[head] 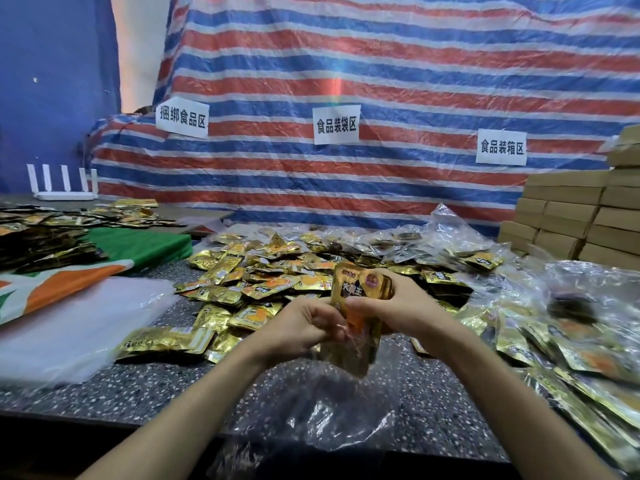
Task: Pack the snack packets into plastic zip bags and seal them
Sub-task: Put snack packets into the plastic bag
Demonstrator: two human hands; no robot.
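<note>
My right hand grips a small stack of gold snack packets held upright over the speckled table. The lower part of that stack sits inside the mouth of a clear plastic zip bag, which hangs down toward the table's front edge. My left hand pinches the bag's rim beside the packets. A large loose pile of gold packets lies just behind both hands.
A stack of flat clear bags lies at the left on the speckled table. Filled bags of packets are heaped at the right. Cardboard boxes stand at the back right. A striped tarp hangs behind.
</note>
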